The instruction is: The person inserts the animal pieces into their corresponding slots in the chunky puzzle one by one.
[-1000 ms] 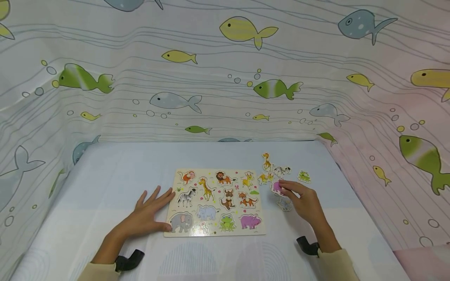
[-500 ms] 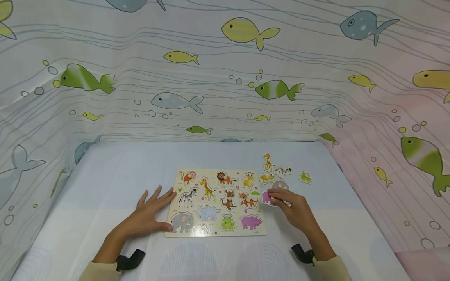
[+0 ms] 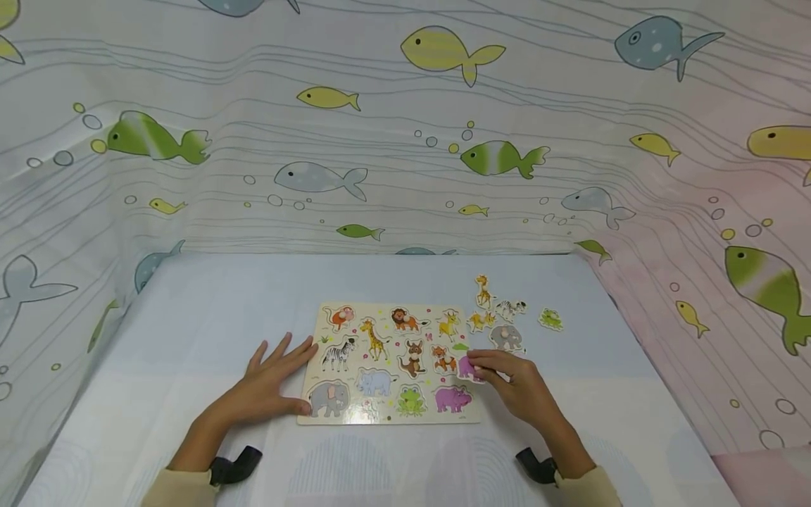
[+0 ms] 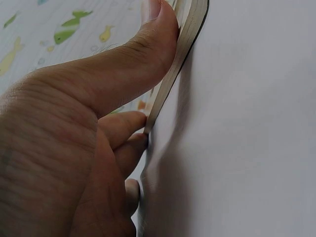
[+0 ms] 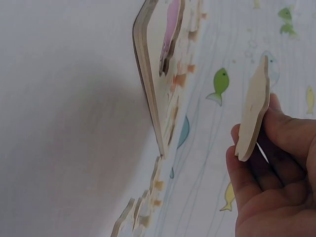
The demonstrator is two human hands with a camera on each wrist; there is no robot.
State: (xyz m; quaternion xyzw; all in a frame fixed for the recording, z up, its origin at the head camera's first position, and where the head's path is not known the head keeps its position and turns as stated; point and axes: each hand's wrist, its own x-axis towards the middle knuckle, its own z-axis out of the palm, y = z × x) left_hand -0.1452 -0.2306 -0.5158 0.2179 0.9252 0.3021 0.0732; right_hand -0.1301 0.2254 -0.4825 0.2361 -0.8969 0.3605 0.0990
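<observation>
A flat wooden animal puzzle board (image 3: 380, 424) lies on the table, with pictures such as an elephant, a zebra, a frog and a purple hippo. My left hand (image 3: 269, 387) rests at its left edge, fingers spread; the left wrist view shows the thumb (image 4: 163, 34) on the board's rim. My right hand (image 3: 516, 387) pinches a purple hippo puzzle piece (image 3: 467, 367) over the board's right edge. In the right wrist view the hippo piece's bare wooden underside (image 5: 254, 108) shows, raised off the board. Fingers cover part of its face.
Right of the board lie loose pieces: an elephant (image 3: 505, 338), a yellow animal (image 3: 481, 322), a zebra (image 3: 510, 308), a giraffe (image 3: 483, 291) and a frog (image 3: 550, 319). A fish-patterned cloth (image 3: 405, 141) stands behind and beside the table (image 3: 215, 303).
My right hand has carried the hippo piece left and toward me, from the loose pieces to the board's right edge. The elephant piece is now uncovered. My left hand has stayed put.
</observation>
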